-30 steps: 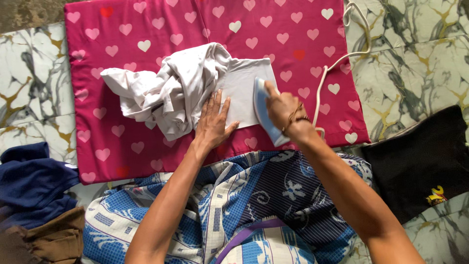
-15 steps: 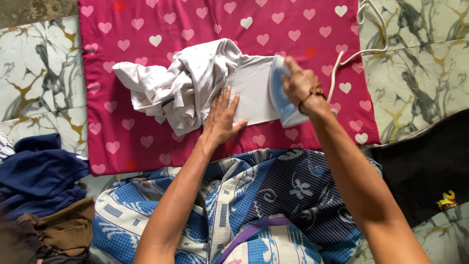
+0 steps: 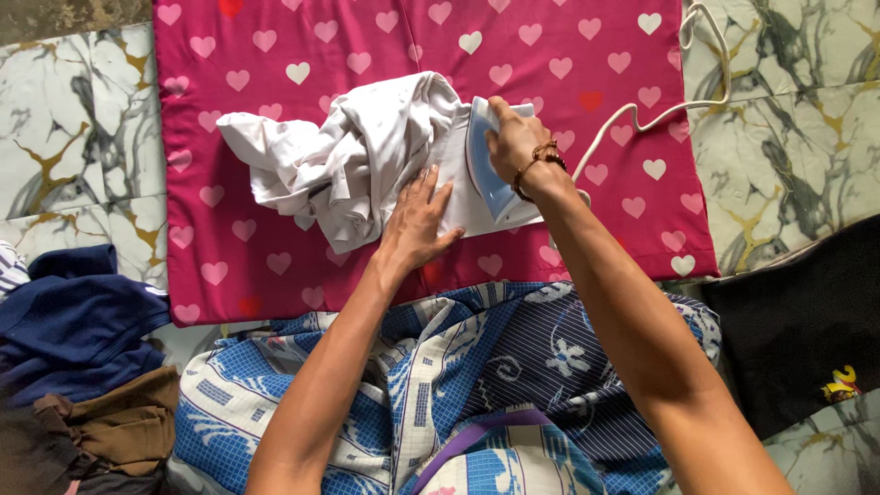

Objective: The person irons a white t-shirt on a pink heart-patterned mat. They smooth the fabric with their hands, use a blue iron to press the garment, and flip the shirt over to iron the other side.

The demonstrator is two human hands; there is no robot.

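two hands work over a white garment (image 3: pixel 367 156) on a pink heart-print pad (image 3: pixel 605 55). left hand (image 3: pixel 417 225) lies flat at the near edge, fingers spread on the smooth part. right hand (image 3: pixel 515 139) grips a blue iron (image 3: pixel 484 174) just beyond, its cord (image 3: pixel 642 108) trailing far right.

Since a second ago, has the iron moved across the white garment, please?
Yes. The iron in the right hand has slid left across the white garment, toward the bunched folds and the left hand.

Glossy plastic iron (image 3: pixel 484 165) on matt white cloth (image 3: pixel 367 156) (creased), polished marble floor (image 3: pixel 797 137).
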